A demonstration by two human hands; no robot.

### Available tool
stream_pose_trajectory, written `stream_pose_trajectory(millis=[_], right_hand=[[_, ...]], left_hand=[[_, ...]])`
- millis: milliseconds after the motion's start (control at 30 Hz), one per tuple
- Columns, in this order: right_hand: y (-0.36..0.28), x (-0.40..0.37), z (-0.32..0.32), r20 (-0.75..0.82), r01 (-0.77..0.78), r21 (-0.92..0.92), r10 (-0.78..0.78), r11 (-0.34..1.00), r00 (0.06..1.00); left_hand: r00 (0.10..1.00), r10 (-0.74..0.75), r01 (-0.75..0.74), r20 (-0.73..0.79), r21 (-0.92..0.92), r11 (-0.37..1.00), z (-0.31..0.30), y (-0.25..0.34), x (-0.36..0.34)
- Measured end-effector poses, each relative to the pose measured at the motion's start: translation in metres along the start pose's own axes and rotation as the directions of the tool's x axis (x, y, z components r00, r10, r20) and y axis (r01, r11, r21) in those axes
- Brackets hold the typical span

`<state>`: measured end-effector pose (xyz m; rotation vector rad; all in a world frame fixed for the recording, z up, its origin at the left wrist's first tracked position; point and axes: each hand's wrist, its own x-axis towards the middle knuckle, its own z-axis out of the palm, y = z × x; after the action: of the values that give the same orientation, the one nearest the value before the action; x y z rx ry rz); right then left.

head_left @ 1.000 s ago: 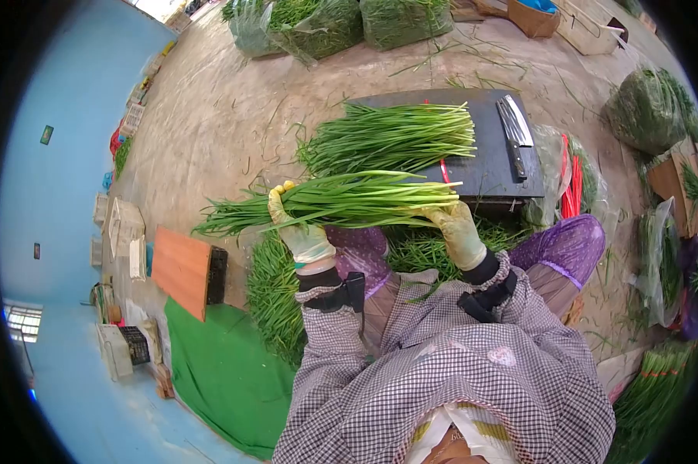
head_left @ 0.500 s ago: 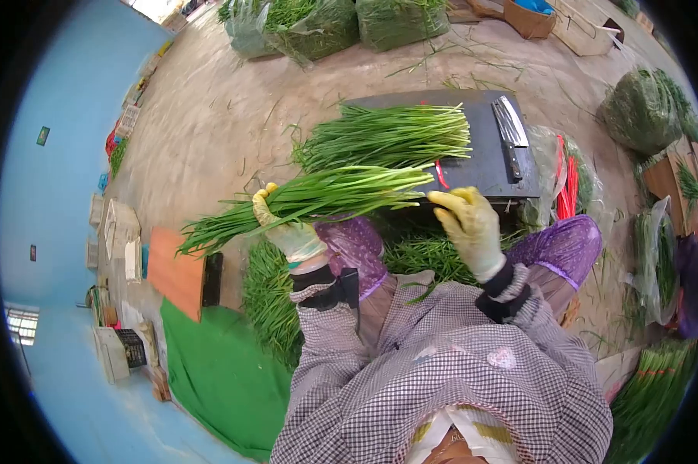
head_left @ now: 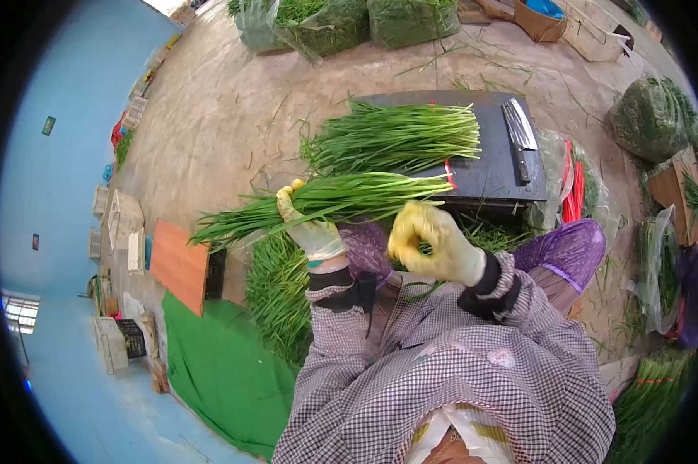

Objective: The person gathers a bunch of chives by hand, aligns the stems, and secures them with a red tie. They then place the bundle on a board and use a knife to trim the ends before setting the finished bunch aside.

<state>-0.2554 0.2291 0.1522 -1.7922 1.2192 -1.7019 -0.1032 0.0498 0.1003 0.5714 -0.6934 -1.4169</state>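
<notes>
In the head view my left hand (head_left: 315, 234), in a yellowed white glove, is closed around a bunch of garlic chives (head_left: 364, 193). The leaf tips hang to the left and the pale stem ends point right. My gloved right hand (head_left: 435, 246) is curled just below the stems, fingertips drawn to the thumb; it is somewhat blurred, and anything in the pinch cannot be made out. Beyond, a larger pile of chives (head_left: 399, 138) lies on a dark board (head_left: 494, 174), with a red tie (head_left: 450, 175) beside it. A broad knife (head_left: 520, 141) rests on the board's right side.
Loose chives (head_left: 275, 294) lie by my left knee. Right of the board are red ties (head_left: 574, 193) and a plastic bag (head_left: 551, 166). Stuffed bags of greens (head_left: 414, 23) stand at the back. A green cloth (head_left: 217, 371) and an orange-brown panel (head_left: 179, 263) are at left.
My right hand has moved left and towards me from the stem ends, and its fingers have curled in. My left hand has shifted slightly right with the chives.
</notes>
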Motion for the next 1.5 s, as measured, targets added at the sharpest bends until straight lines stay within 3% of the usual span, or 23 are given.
stream_pose_trajectory(millis=[33,100,167,200,233,300,367,400,433,500,567,600,700,733,900,933,967,1100,1167,1200,1300,1333,1500], right_hand=[[-0.006,-0.007,-0.003,0.114,-0.06,0.123,0.046,0.991,0.992],[0.022,-0.029,-0.005,0.102,-0.077,-0.171,0.095,0.982,0.99],[0.034,-0.039,-0.007,-0.296,-0.243,-0.382,0.131,0.892,0.946],[0.042,-0.039,-0.011,-0.349,-0.233,-0.528,0.042,0.817,0.936],[0.043,-0.036,-0.014,-0.351,-0.264,-0.59,0.052,0.763,0.935],[0.053,-0.037,-0.018,-0.242,-0.137,-0.593,-0.013,0.794,0.97],[0.05,-0.045,-0.018,-0.137,-0.2,-0.135,0.181,0.97,0.974],[0.05,-0.054,-0.019,0.019,-0.341,0.079,0.34,0.937,0.94],[0.042,-0.059,-0.016,0.174,-0.653,0.4,0.647,0.642,0.742],[0.029,-0.057,0.001,-0.057,-0.585,0.434,0.669,0.685,0.741],[0.041,-0.06,0.007,0.033,-0.606,0.547,0.708,0.578,0.705],[0.045,-0.061,0.01,0.08,-0.611,0.597,0.719,0.52,0.691],[0.04,-0.058,0.018,0.107,-0.517,0.765,0.715,0.385,0.691],[0.034,-0.06,0.014,0.153,-0.527,0.775,0.705,0.349,0.693],[0.05,-0.103,-0.025,-0.034,-0.351,0.76,0.573,0.547,0.819],[0.055,-0.114,-0.048,-0.014,-0.474,0.458,0.539,0.752,0.842],[0.056,-0.119,-0.063,0.018,-0.512,0.09,0.512,0.854,0.859],[0.042,-0.103,-0.044,0.057,-0.641,0.527,0.729,0.558,0.682],[0.031,-0.079,-0.034,0.121,-0.753,0.355,0.771,0.554,0.625],[0.041,-0.079,-0.015,0.048,-0.621,0.399,0.661,0.675,0.749],[0.058,-0.075,0.001,-0.086,-0.609,0.449,0.71,0.653,0.698],[0.054,-0.072,0.007,-0.129,-0.517,0.647,0.748,0.561,0.651],[0.072,-0.08,0.021,-0.248,-0.396,0.736,0.763,0.549,0.597]], left_hand=[[1.0,0.012,-0.012,-0.007,0.009,1.0,-0.001,0.0,0.001],[1.0,-0.004,0.004,0.0,-0.044,0.999,-0.004,0.0,0.005],[1.0,0.002,-0.002,-0.003,-0.061,0.998,-0.001,0.0,0.005],[1.0,0.013,-0.014,-0.013,-0.045,0.999,0.002,0.0,0.002],[0.999,0.025,-0.025,-0.021,-0.025,0.999,0.004,0.001,-0.001],[0.998,0.01,-0.012,-0.062,-0.042,0.999,0.007,0.003,-0.002],[0.998,0.005,-0.008,-0.056,-0.058,0.998,0.0,0.002,0.0],[0.999,0.006,-0.008,-0.033,-0.064,0.998,-0.016,0.002,0.008],[1.0,0.007,-0.008,-0.01,-0.071,0.997,-0.027,0.005,0.012],[0.998,-0.07,0.07,0.01,-0.224,0.972,-0.028,0.016,0.01],[0.99,-0.068,0.099,0.125,-0.259,0.961,-0.024,0.02,0.008],[0.999,-0.038,0.042,0.021,-0.192,0.981,-0.019,0.016,0.002],[0.949,-0.171,0.262,0.266,-0.357,0.897,-0.038,0.014,0.019],[0.957,-0.191,0.27,0.219,-0.423,0.865,-0.029,0.019,0.017],[0.934,-0.041,0.231,0.355,-0.514,0.826,-0.067,0.022,0.044],[0.935,-0.031,0.227,0.353,-0.529,0.818,-0.07,0.027,0.046],[0.936,-0.024,0.225,0.351,-0.542,0.81,-0.073,0.03,0.048],[0.898,0.019,0.232,0.439,-0.51,0.828,-0.064,0.03,0.055],[0.894,0.017,0.245,0.447,-0.521,0.817,-0.04,0.026,0.043],[0.892,0.019,0.249,0.452,-0.527,0.813,-0.031,0.024,0.04],[0.875,0.013,0.257,0.483,-0.489,0.833,-0.029,0.021,0.044],[0.893,0.015,0.232,0.45,-0.487,0.842,-0.024,0.022,0.04],[0.878,0.028,0.254,0.478,-0.515,0.819,-0.029,0.018,0.042]])
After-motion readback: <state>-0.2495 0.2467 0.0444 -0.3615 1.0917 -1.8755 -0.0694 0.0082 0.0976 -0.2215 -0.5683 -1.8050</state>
